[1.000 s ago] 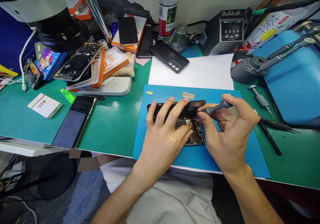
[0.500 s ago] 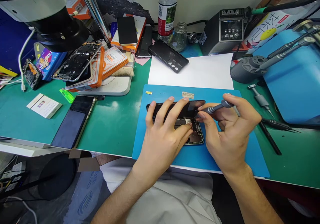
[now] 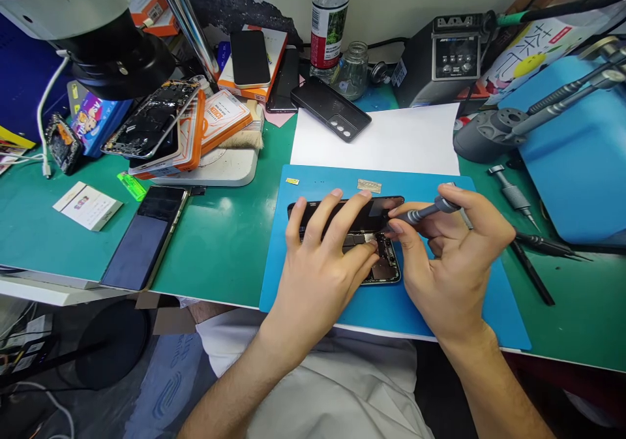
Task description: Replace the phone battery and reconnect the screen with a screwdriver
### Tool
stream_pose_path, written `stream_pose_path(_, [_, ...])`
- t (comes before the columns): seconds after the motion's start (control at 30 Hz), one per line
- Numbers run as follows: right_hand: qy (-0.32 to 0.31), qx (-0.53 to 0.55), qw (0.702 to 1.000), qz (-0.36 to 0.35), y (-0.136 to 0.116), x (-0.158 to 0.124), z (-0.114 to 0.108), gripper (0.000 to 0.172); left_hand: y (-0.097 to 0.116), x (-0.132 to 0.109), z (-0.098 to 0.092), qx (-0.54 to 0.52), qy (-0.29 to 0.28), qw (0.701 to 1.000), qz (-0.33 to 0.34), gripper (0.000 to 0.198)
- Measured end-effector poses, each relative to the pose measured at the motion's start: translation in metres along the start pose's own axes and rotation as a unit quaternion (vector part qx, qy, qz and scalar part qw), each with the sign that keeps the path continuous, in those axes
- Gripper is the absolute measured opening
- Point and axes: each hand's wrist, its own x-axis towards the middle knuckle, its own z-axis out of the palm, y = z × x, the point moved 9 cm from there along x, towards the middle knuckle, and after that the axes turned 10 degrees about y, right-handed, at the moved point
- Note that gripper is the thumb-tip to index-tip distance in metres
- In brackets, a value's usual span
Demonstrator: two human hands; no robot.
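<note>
An opened phone [image 3: 387, 266] lies on the blue mat [image 3: 503, 308], its inner parts showing and its dark screen panel [image 3: 374, 214] raised along the far side. Across them rests my left hand [image 3: 317, 272], fingers spread, the upper fingertips on the panel and the thumb and a finger near the inner parts. My right hand [image 3: 452, 263] grips a grey screwdriver [image 3: 424, 212], its tip end pointing left at the phone's upper right. The very tip is hidden by my fingers.
A black phone case [image 3: 335, 109] lies on white paper [image 3: 415, 142]. Another screwdriver [image 3: 513, 194] and tweezers [image 3: 548, 244] are on the right. Left stand a dark phone [image 3: 147, 237], stacked boxes and a microscope [image 3: 117, 41]. Behind are a bottle [image 3: 328, 31] and glass jar [image 3: 353, 74].
The whole view has shifted very slightly. Both hands keep the same pose on the phone and screwdriver.
</note>
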Motion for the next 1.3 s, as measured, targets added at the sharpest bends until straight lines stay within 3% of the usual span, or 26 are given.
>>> stream_pose_path(1.3, [-0.003, -0.007, 1.000, -0.009, -0.0003, -0.0013, -0.0004, 0.084, -0.0002, -0.0015, 0.0021, 0.014, -0.001, 1.000, 0.003, 0.008])
